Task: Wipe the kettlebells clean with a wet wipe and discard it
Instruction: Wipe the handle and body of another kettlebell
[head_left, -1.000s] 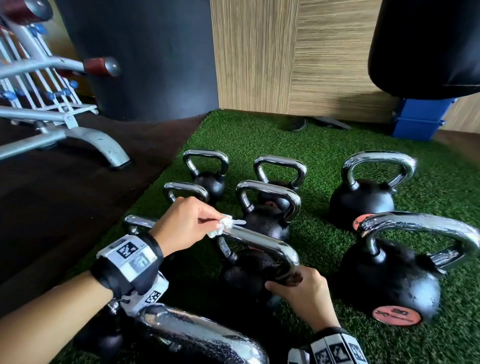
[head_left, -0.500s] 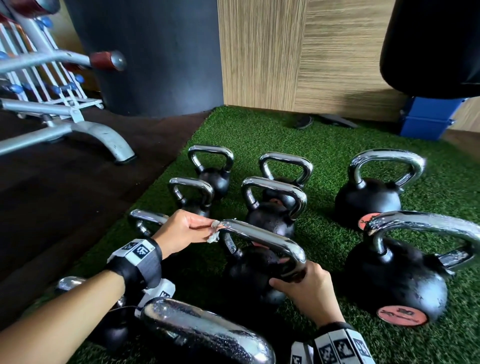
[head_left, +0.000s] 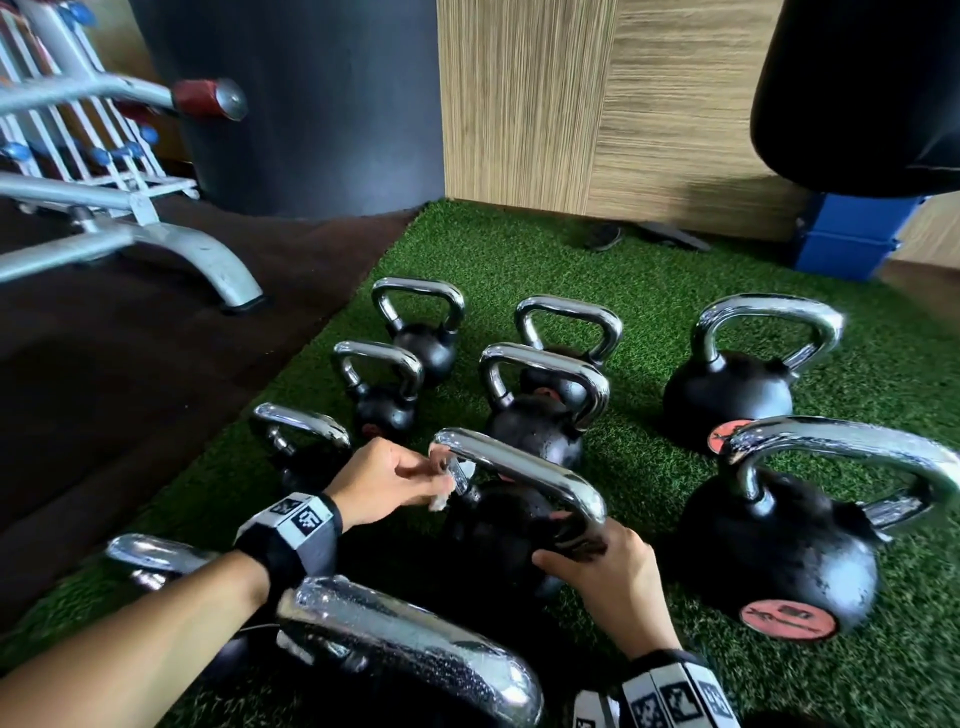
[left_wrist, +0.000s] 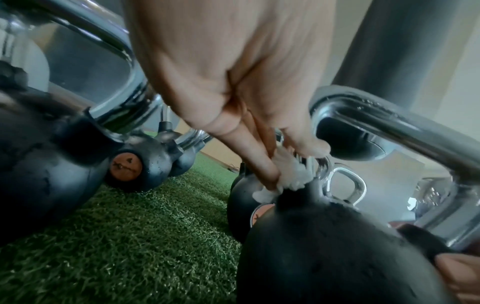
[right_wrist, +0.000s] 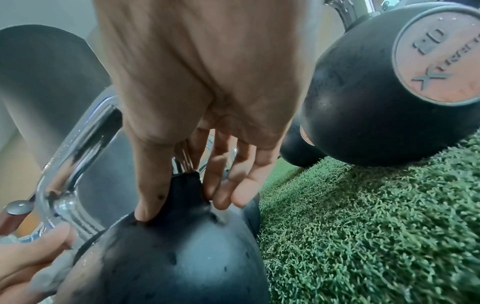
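White wet wipe (left_wrist: 291, 174) is bunched at the kettlebell (head_left: 498, 525) handle's left post, pinched there by left hand (head_left: 387, 483). Right hand (head_left: 608, 577) clamps thumb and fingers round the opposite post. Risk: wipe shreds on the joint, or bell tips onto neighbours close beside it. Only left wrist view shows the wipe's contact; head view hides it.

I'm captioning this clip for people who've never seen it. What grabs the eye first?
A cluster of black kettlebells with chrome handles on green turf. At the centre, the left hand pinches a white wet wipe against the handle base of the middle kettlebell, while the right hand grips its other side.
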